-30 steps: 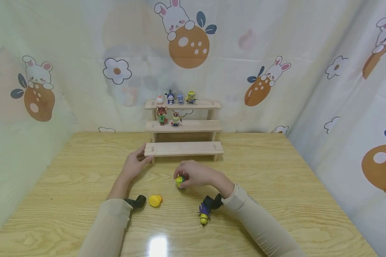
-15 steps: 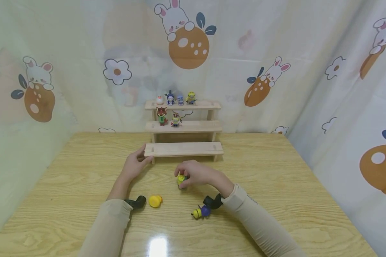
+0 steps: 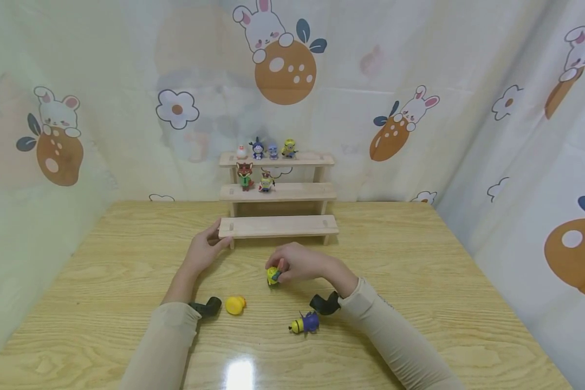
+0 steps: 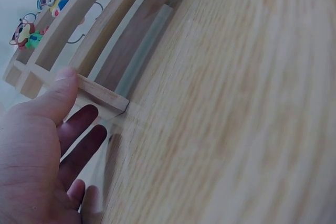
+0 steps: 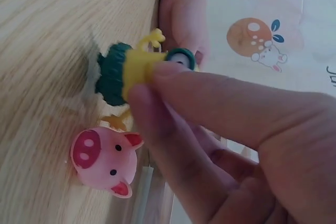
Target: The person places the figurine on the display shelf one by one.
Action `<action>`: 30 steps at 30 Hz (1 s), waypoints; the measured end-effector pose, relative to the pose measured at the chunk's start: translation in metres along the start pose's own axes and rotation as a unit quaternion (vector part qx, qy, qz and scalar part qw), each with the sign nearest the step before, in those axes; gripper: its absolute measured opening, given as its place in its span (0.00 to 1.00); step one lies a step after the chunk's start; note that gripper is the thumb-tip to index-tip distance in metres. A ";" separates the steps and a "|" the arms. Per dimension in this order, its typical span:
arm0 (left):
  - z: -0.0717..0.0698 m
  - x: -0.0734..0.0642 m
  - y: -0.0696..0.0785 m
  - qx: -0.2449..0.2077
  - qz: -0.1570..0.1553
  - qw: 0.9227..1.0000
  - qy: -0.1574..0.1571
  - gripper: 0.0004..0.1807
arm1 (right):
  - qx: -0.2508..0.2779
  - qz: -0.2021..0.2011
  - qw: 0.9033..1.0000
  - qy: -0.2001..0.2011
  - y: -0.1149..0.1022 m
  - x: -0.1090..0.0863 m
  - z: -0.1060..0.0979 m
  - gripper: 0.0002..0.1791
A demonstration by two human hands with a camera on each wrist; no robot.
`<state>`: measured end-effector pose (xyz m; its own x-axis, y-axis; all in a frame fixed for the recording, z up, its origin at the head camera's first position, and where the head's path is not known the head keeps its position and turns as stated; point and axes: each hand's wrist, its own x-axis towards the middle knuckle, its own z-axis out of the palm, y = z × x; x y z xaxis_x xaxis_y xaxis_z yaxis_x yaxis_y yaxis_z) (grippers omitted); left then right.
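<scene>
My right hand (image 3: 302, 262) pinches a small Minion figure (image 5: 139, 66), yellow with a green skirt, between thumb and fingers. It lies sideways in the right wrist view, low over the table. A pink pig toy (image 5: 100, 158) rests close beside it in that view. My left hand (image 3: 203, 252) is at the left end of the wooden three-step shelf (image 3: 279, 226). In the left wrist view the thumb touches the lowest step's end, and the other fingers (image 4: 79, 156) stretch loosely beside it. A yellow duck (image 3: 234, 305) and a purple-and-yellow Minion figure (image 3: 304, 323) lie nearer on the table.
Several figures, among them a yellow Minion (image 3: 289, 148), stand on the top step. A fox figure (image 3: 245, 176) and a crowned Minion (image 3: 266, 182) occupy the middle step's left half. Black curved pieces (image 3: 325, 304) sit by both wrists. A printed curtain (image 3: 346, 97) hangs behind.
The yellow-green Minion has turned in my right fingers. The purple-and-yellow Minion on the table has swung round, its head now pointing left. My left hand keeps its place at the shelf.
</scene>
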<state>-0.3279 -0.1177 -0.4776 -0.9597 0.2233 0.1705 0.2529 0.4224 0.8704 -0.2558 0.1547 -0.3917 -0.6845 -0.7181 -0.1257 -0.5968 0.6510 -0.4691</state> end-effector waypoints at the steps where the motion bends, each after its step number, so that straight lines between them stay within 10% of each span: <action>1: 0.000 0.000 0.000 0.000 0.000 1.000 0.000 0.43 | 0.004 0.005 1.000 0.006 -0.001 0.000 0.000 0.18; 15: 0.000 0.000 -0.001 -0.004 -0.008 1.000 -0.005 0.45 | 0.017 0.058 0.991 0.123 -0.002 0.005 0.002 0.16; 30: -0.001 0.000 -0.001 -0.005 -0.011 1.000 -0.005 0.44 | 0.021 0.063 0.986 0.152 -0.001 0.005 -0.002 0.17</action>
<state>-0.3285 -0.1187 -0.4779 -0.9641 0.2217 0.1464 0.2297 0.4183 0.8788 -0.2597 0.1512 -0.3897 -0.8494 -0.5216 0.0797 -0.4860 0.7145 -0.5033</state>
